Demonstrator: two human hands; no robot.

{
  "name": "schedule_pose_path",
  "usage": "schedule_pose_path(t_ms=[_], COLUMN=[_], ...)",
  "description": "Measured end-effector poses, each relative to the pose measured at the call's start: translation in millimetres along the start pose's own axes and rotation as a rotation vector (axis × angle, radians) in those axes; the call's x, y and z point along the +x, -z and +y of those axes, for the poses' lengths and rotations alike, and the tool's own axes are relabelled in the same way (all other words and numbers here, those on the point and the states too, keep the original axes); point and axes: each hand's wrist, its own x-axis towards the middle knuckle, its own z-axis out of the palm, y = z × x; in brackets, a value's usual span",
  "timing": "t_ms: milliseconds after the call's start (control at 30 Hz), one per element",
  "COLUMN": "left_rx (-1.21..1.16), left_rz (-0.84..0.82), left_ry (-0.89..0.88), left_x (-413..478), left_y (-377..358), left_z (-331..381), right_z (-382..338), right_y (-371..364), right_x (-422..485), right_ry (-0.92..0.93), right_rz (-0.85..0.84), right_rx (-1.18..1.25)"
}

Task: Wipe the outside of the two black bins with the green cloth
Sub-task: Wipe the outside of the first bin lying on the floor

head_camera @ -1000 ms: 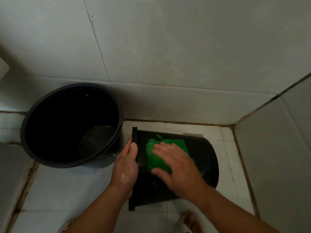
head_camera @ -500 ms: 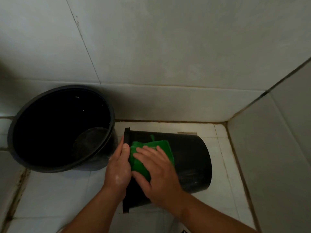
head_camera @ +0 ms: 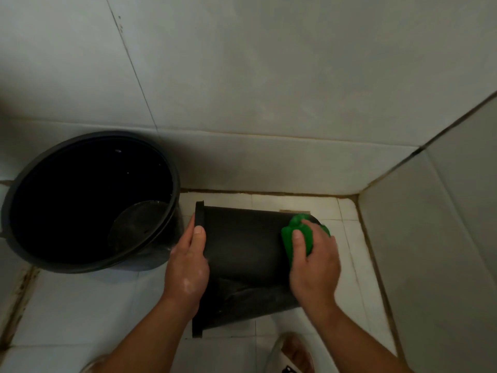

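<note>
Two forearms enter from the lower edge of the frame. To the right of them, at the bottom edge, a foot in light footwear [head_camera: 291, 354] stands on the white floor tiles [head_camera: 80, 305], cut off by the frame.

Left hand [head_camera: 188, 265], centre of frame: it grips the rim of the lying bin [head_camera: 242, 251]. The thumb lies flat on the outer wall just inside the rim band. The fingers pass over the rim on the mouth side, tips hidden.

Right hand [head_camera: 314, 267], right of centre: fingers and thumb are curled over the green cloth [head_camera: 289, 239]. The cloth is bunched under the palm and pressed against the lying bin's outer wall at its base end.

Lying bin: black, on its side on the tiles. Its mouth faces the left of the frame and its base the right, near the corner of the room. A dull, streaked patch marks the lower part of its wall.

Upright bin [head_camera: 88, 200], left of frame: black, wider, standing on the floor with its open mouth facing the camera. The interior is dark with a paler round bottom. Its wall stands just beside the lying bin's rim; whether the two touch cannot be determined from this angle.

Behind both bins, pale wall tiles [head_camera: 269, 76] fill the upper frame. They meet a side wall [head_camera: 443, 238] at right along a dark grout line.
</note>
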Motion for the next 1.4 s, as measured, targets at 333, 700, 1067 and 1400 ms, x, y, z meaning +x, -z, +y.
schedule_pose_path(t_ms=[333, 700, 1067, 1400], left_rx=[0.012, 0.217, 0.087, -0.194], left_rz=[0.008, 0.048, 0.027, -0.054], left_ry=[-0.040, -0.220, -0.152, -0.024], left_x=[3, -25, -12, -13], left_y=[3, -1, 1, 7], left_z=[7, 7, 0, 3], right_z=[5, 12, -56, -66], right_y=[-5, 14, -18, -35], right_x=[-10, 43, 41, 3], right_ry=[0.430, -0.027, 0.250, 0.777], right_rz=[-0.319, -0.095, -0.404, -0.677], right_rx=[0.018, 0.060, -0.092, 0.047])
